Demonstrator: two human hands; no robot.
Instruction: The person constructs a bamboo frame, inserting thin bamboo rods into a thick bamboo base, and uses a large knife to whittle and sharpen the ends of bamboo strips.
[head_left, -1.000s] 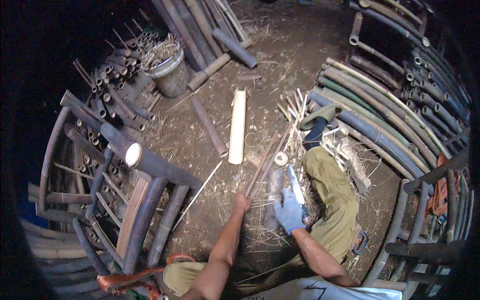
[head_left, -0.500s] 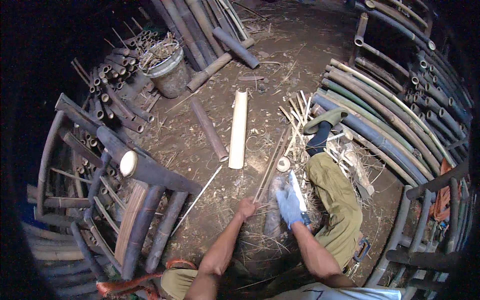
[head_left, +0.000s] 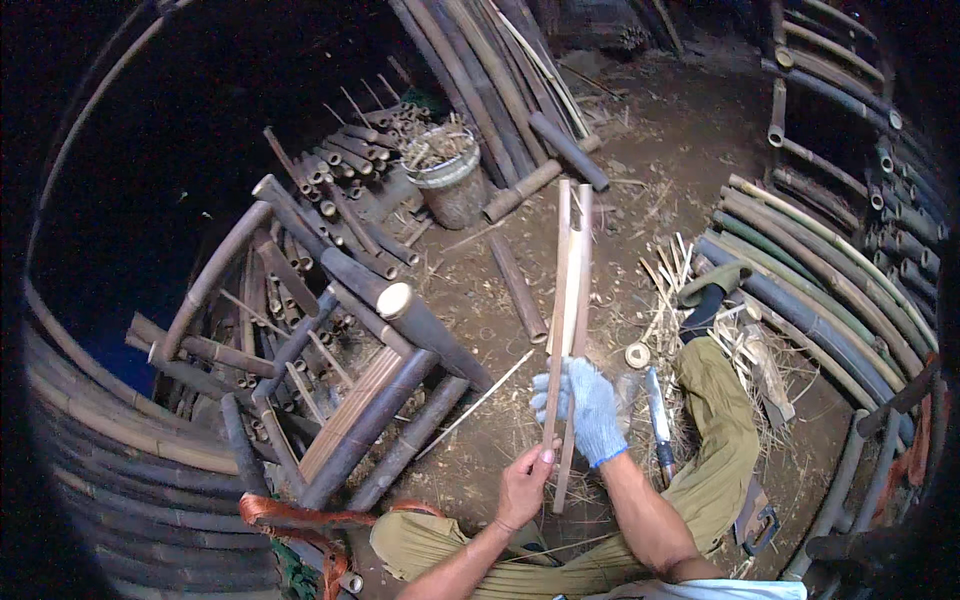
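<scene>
Two long brown bamboo strips (head_left: pixel 562 260) stand up in front of me, side by side. My left hand (head_left: pixel 525 487), bare, pinches the left strip near its lower end. Just above it my right hand (head_left: pixel 592 410), in a pale blue knitted glove, is closed round the strips, its fingertips showing beyond the left one. Behind the strips lies a pale split bamboo piece (head_left: pixel 571 300), partly hidden by them. To the right of the glove a knife (head_left: pixel 659 420) with a long blade and dark handle lies near my bent leg, untouched.
A bamboo chair frame (head_left: pixel 330 440) stands at left, a bucket of scraps (head_left: pixel 450 185) behind it. Bamboo poles (head_left: pixel 815 285) are stacked at right. Shavings and a cut bamboo ring (head_left: pixel 637 355) lie by my foot; a saw (head_left: pixel 757 525) rests beside my leg.
The strips have been raised from near the ground to upright in front of me. My gloved right hand has moved left from beside the knife onto them. The view has swung left.
</scene>
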